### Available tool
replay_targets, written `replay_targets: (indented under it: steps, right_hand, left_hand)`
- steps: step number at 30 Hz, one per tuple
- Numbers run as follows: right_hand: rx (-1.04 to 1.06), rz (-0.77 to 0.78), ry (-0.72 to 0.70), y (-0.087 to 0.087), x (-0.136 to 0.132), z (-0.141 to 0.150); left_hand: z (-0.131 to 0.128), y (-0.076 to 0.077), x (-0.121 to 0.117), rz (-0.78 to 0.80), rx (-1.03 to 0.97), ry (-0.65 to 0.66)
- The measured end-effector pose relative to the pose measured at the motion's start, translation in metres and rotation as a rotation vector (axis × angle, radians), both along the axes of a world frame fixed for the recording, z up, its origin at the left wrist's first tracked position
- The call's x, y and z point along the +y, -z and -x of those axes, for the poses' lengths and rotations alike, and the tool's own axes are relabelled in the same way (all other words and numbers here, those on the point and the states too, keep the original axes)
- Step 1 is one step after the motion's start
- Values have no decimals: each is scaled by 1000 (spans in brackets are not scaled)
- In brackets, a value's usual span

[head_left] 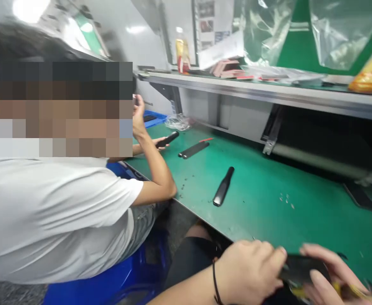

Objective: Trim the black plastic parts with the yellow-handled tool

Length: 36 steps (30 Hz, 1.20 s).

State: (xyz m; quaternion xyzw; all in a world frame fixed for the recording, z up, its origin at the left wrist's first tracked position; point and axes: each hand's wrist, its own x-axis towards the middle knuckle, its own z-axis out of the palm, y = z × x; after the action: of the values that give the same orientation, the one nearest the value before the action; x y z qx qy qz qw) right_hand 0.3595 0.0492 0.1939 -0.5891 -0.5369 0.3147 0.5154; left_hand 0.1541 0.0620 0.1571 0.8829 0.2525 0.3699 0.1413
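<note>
My left hand [252, 269] is closed at the lower right, a dark band round its wrist, with its fingers on the near end of a dark blurred part [305, 267]. My right hand [335, 271] grips the other end of that part between thumb and fingers. Something yellow [335, 290] shows under the right fingers, too smeared to name. On the green table ahead lies a black paddle-shaped piece [224, 186], wide at the near end and narrow at the far end.
A co-worker in a white shirt [61, 212] sits at the left, holding a black piece [168, 140]. Two long black strips [194, 150] lie beyond. Small pale bits [286, 200] dot the green table [262, 224]. Overhead runs a shelf [268, 91] with a bottle [182, 53] and papers.
</note>
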Motion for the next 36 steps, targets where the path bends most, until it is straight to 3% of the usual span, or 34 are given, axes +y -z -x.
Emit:
replay_targets:
  steps: [2, 4, 5, 7, 12, 20, 25, 31, 36]
  right_hand:
    - [26, -52, 24, 13, -36, 11]
    - [1, -141, -13, 20, -52, 27]
    - [-35, -183, -73, 22, -56, 35]
    - [-78, -268, -169, 26, -58, 49]
    - [-158, -392, -243, 27, -62, 63]
    - [-156, -378, -231, 9, -66, 63]
    - [-329, -678, -296, 34, -93, 72]
    - [-409, -432, -197, 74, -73, 81]
    - [-267, -557, -429, 76, -74, 95]
  left_hand:
    - [4, 2, -14, 470, -277, 43]
    - [7, 5, -26, 951, -664, 101]
    - [8, 6, -31, 1122, -819, 130]
    - [7, 7, -41, 1287, -973, 171]
    - [3, 1, -67, 1307, -944, 149]
    - [-1, -9, -84, 1273, -927, 74]
    - [16, -10, -58, 1287, -1150, -122]
    - [51, -11, -24, 1225, -1531, -186]
    - [54, -8, -20, 1224, -1611, -225]
